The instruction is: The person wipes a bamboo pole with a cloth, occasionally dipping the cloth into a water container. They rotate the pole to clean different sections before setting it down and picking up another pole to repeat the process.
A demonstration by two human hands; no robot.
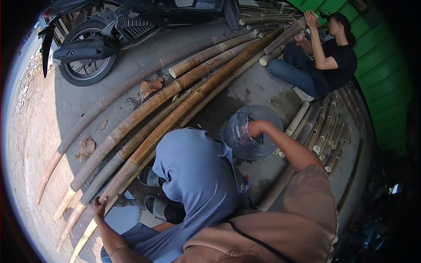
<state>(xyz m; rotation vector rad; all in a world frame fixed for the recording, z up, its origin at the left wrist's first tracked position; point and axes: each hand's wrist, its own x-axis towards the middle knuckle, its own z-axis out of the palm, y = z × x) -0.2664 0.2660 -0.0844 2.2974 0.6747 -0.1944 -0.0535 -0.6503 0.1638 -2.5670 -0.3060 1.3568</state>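
The person squats on the concrete floor (254, 87) beside a row of long bamboo. The left hand (100, 205) is closed around 1 long bamboo pole (175, 115), near its low end, with the fingers curled over the top. The pole lies flat on the floor, touching other poles on both sides, and runs far up toward the wall.

The right hand (253, 129) dips into the mouth of a dark round bucket (239, 136) that stands just in front of the knees. The fingers are down inside, so I cannot tell if they are open or closed, or what they touch.

To do this well, I think the left hand should hold the pole tight and low so it does not roll onto the poles next to it. The right hand should go in slowly, because the bucket looks soft and could tip over. It helps to stay low with both feet flat.

A pile of short bamboo pieces (322, 131) lies right of the bucket. Another person (333, 61) sits well apart and holds 1 short piece up with both hands. A motorbike (101, 35) is parked behind the poles.
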